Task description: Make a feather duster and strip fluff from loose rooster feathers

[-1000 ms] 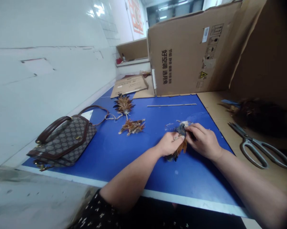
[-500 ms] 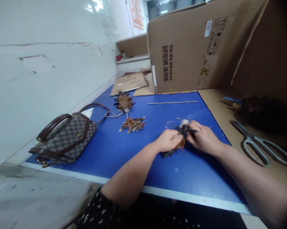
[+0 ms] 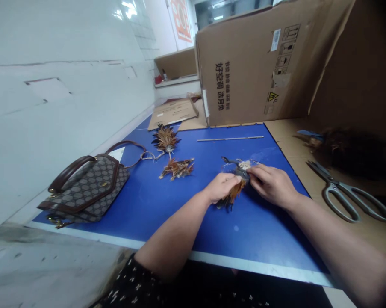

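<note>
Both hands meet over a small bundle of brown and orange feathers (image 3: 233, 194) lying on the blue table top (image 3: 167, 201). My left hand (image 3: 220, 188) is closed, pinching the bundle near its stem end. My right hand (image 3: 271, 185) is closed too, its fingertips pinching the grey-white stem end, from which a dark feather sticks out toward the far side. Two other feather bunches lie farther left: a flat brown one (image 3: 177, 168) and a round fan-shaped one (image 3: 165, 139).
A patterned brown handbag (image 3: 85, 188) lies at the table's left edge by the white wall. Large scissors (image 3: 346, 196) and a dark feather heap (image 3: 349, 149) rest on cardboard at right. A big cardboard box (image 3: 253, 68) stands behind; a thin stick (image 3: 230, 138) lies before it.
My hands have turned the feather bundle slightly; a dark feather that lay by my right fingers now points away at the bundle's far end. The other things stay where they were.
</note>
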Demonstrator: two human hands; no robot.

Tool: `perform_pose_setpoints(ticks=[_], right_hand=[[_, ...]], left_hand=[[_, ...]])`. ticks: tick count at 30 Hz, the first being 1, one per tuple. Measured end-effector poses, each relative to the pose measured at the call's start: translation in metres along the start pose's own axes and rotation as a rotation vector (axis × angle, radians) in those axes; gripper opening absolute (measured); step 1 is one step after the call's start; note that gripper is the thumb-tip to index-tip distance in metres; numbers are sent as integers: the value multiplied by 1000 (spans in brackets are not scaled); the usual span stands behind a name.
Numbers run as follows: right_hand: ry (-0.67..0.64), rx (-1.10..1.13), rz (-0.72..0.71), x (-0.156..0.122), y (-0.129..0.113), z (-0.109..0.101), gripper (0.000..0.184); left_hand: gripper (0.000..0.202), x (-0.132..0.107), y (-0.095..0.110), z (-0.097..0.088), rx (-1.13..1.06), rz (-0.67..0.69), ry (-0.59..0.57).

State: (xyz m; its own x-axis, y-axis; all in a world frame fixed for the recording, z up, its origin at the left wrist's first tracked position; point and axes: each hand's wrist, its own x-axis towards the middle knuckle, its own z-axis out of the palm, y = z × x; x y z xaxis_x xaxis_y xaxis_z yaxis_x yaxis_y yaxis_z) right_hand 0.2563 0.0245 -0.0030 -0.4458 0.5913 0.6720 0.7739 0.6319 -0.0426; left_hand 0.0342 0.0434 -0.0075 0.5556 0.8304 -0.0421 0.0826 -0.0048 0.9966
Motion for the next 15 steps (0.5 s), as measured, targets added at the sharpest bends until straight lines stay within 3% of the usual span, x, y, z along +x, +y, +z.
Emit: perform_pose_setpoints(ticks=[7,15], right_hand=[[60,100,48,-2,-1,3,18],[52,234,88,-2,-6,6,15]], left_hand=[[42,1,-1,2,-12,25,29],[44,0,-4,4,-10,-16,-59]])
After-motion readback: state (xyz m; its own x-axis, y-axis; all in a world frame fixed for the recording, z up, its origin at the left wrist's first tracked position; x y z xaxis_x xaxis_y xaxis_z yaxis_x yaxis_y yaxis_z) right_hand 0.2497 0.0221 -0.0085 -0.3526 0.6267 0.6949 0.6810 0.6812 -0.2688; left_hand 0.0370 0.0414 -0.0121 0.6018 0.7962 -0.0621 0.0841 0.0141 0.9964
